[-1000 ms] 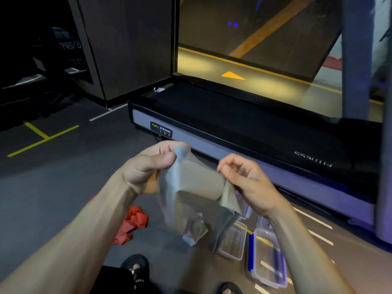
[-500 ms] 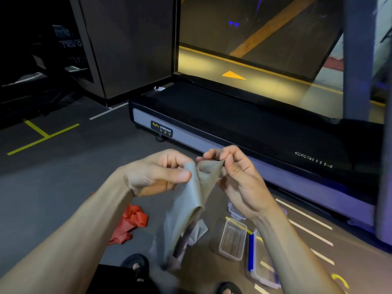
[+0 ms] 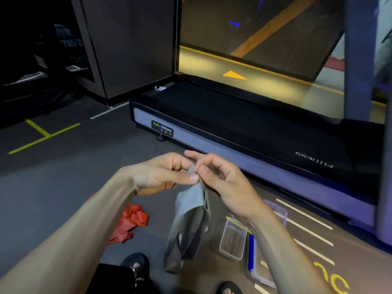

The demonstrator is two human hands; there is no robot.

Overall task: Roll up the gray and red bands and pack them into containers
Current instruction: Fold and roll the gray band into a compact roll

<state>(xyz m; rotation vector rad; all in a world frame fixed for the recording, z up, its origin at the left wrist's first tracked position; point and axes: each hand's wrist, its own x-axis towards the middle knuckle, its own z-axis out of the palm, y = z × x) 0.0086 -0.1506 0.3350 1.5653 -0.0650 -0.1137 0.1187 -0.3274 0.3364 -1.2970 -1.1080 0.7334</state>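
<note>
Both hands meet mid-scene, pinching top edge of gray band [image 3: 192, 217]. Left hand [image 3: 161, 174]: thumb and curled fingers clamp band edge. Right hand [image 3: 222, 179]: fingers curled, fingertips nip same edge beside left thumb. Band hangs down folded, above floor. Red band [image 3: 130, 222] lies crumpled on floor, near left. Clear container [image 3: 232, 238] open on floor, right of gray band; second container [image 3: 257, 270] just beside it, nearer right. Treadmill [image 3: 244, 124] beyond hands.
</note>
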